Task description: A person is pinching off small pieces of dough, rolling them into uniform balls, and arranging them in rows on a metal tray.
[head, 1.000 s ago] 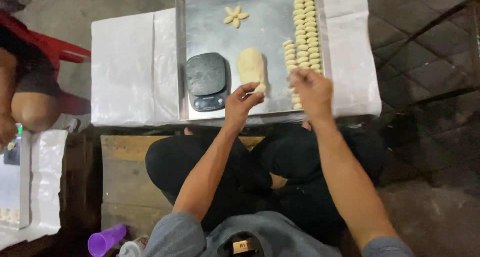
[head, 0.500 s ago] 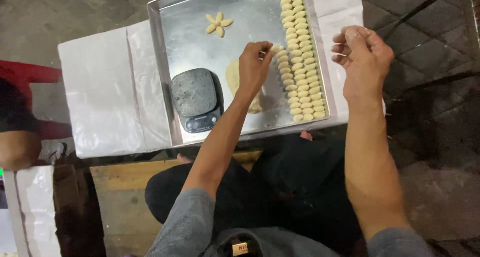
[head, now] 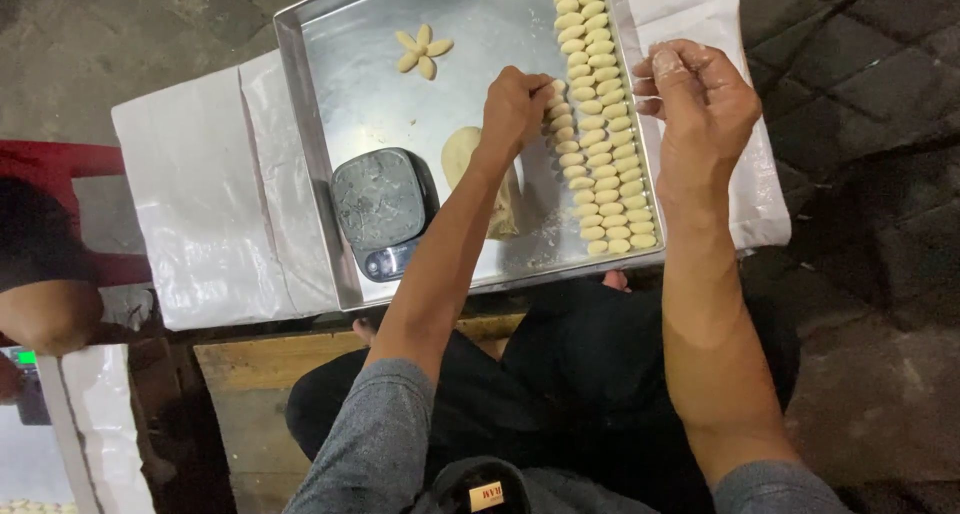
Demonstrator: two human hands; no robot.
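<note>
From the head camera, a steel baking tray [head: 330, 124] is seen lying on a white-covered low table [head: 200, 194]. The left hand [head: 512, 109] is lowered over the tray, its fingertips pinched on a small oval dough piece [head: 556, 88] at the inner side of the rows of shaped dough pieces [head: 600, 124] that run along the tray's right side. The right hand [head: 700, 104] is held above the tray's right rim, fingers loosely curled and floury; whether anything is held in it cannot be told.

A dough lump [head: 462, 154] lies mid-tray, partly hidden by the left forearm, just beside a small digital scale [head: 382, 206]. A flower-shaped dough cluster [head: 421, 51] sits apart near the far end.

The piece would best be laid parallel to its neighbours, touching but not squashed (a light pinch seems enough), so the row's line is kept.

Open tray floor is left between the rows and the scale, and toward the flower cluster. The raised right rim lies close beside the outer row, so little room is given there. Another person's arm [head: 45, 314] is visible at the left edge, well apart.
</note>
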